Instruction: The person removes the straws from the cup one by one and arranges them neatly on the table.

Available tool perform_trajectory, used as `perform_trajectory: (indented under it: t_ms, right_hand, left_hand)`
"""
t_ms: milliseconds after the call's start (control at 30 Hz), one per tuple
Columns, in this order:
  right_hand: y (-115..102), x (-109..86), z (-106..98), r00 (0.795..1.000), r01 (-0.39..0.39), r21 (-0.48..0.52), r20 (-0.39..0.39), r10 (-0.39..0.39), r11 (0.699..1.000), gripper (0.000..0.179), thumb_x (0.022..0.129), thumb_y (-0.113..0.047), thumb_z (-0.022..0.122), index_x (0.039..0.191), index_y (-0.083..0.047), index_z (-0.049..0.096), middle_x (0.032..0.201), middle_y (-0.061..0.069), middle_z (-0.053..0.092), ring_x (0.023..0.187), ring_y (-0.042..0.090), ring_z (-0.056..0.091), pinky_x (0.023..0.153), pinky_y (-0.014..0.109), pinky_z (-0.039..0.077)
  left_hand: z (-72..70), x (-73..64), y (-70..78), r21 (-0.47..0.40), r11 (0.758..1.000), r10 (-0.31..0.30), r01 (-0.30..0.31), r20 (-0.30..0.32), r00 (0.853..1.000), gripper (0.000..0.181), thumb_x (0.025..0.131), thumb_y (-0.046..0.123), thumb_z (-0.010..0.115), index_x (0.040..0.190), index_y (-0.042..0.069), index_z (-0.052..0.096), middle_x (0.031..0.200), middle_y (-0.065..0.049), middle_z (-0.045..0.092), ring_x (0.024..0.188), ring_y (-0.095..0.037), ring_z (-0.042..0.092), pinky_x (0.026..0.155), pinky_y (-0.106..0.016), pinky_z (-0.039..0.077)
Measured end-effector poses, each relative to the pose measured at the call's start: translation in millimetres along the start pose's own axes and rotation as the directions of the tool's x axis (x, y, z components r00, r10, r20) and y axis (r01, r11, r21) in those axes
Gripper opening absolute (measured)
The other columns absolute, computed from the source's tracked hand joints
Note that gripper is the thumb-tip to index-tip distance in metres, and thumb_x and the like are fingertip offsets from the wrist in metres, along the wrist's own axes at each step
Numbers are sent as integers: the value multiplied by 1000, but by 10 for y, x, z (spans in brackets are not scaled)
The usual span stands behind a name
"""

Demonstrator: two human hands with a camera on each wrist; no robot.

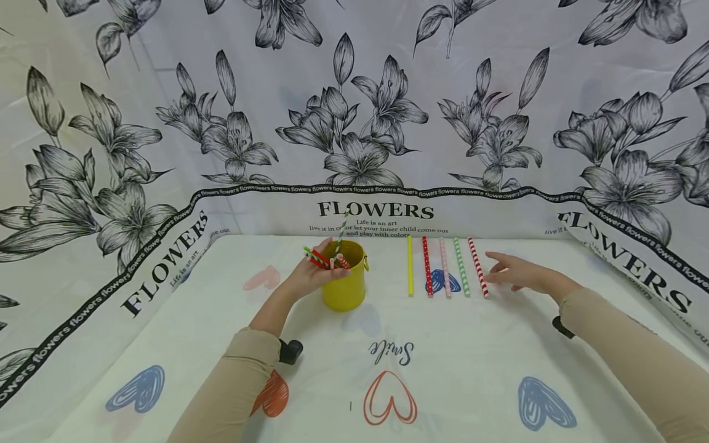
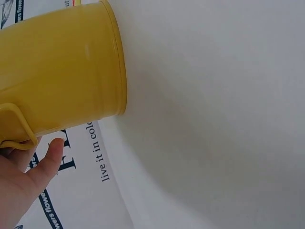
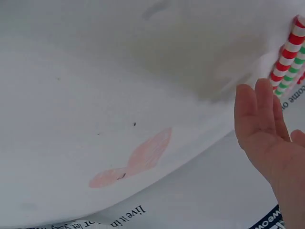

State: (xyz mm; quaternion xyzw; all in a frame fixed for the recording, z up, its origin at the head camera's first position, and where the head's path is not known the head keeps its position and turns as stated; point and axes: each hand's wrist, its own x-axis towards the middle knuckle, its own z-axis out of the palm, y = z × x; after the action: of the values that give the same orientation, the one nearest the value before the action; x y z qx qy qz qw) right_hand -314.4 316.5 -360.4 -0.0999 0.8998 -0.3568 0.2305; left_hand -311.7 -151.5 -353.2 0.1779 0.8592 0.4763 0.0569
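Note:
My left hand [image 1: 312,275] holds the yellow bucket [image 1: 344,296] by its upper left side, thumb across the front near the rim. The bucket stands upright; several paper straws [image 1: 317,258] lean out of it over the hand, and a green-striped straw [image 1: 342,231] rises higher. In the left wrist view, the bucket [image 2: 62,67] shows its side loop, with part of the hand [image 2: 24,186] beside it. My right hand [image 1: 517,272] holds nothing, its fingers stretched out just right of a red-and-white striped straw [image 1: 479,269]. That straw [image 3: 287,55] lies beyond the fingertips in the right wrist view.
Left of the striped straw lie a green-striped straw [image 1: 461,267], a pale pink one [image 1: 445,269], a red dotted one [image 1: 427,267] and a yellow one [image 1: 410,267], in a spaced row. A white printed cloth [image 1: 443,369] covers the table; a flowered curtain [image 1: 376,212] stands behind.

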Motion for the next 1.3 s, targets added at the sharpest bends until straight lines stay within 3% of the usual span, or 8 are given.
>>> perform_trajectory:
  t_ms: [167,467,700,867,1000,1133,1300]
  right_hand:
    - [-139,-139,24,996,74,-6,-54,-74,997,80,102,-30,58,157,7,12,147,38,35,134,54,37,99,62,47]
    - [-420,-270,141,973,209,-13,-93,-210,978,69,103,-24,58,154,6,24,142,33,46,124,43,55,97,58,51]
    - [-688,-307,306,922,351,-125,-127,-366,928,61,100,-18,62,150,6,36,136,28,52,118,37,57,92,47,55]
    - [-889,-298,444,889,407,-144,-165,-427,902,57,100,-17,62,149,2,41,137,23,55,119,37,57,92,41,54]
    - [-1020,-273,518,863,446,-165,-180,-472,880,57,101,-18,61,151,-1,40,140,22,56,125,39,53,98,51,50]
    - [-1110,-250,572,845,475,-171,-183,-502,863,59,102,-19,59,153,-2,37,144,20,55,132,41,49,106,65,40]
    - [-1210,-197,633,833,504,-153,-176,-525,850,60,102,-18,59,154,-2,35,144,20,55,138,43,44,108,70,34]
  left_hand:
    - [3,-11,14,1,1000,2,-2,-1,1000,107,87,46,77,160,1,13,159,-23,33,148,-41,29,121,-58,22]
    - [19,-3,-7,24,999,-37,38,-11,999,104,87,43,77,160,4,14,160,-22,33,148,-41,29,121,-58,23]
    - [16,2,-11,56,996,-68,69,-19,997,105,87,45,76,161,7,14,162,-21,30,149,-41,27,120,-59,24]
    - [6,12,15,56,995,-77,78,-17,997,105,86,46,77,161,8,14,162,-21,30,149,-40,27,120,-59,24]
    - [0,17,25,71,994,-80,81,-18,997,109,84,54,76,161,8,14,161,-21,30,149,-41,27,120,-60,24]
    - [9,7,23,67,996,-63,64,-12,998,113,82,57,76,161,6,14,162,-21,28,150,-42,25,120,-59,22]
    - [11,-17,16,58,998,-23,23,-12,1000,117,80,60,76,160,3,14,163,-21,26,151,-41,23,121,-59,21]
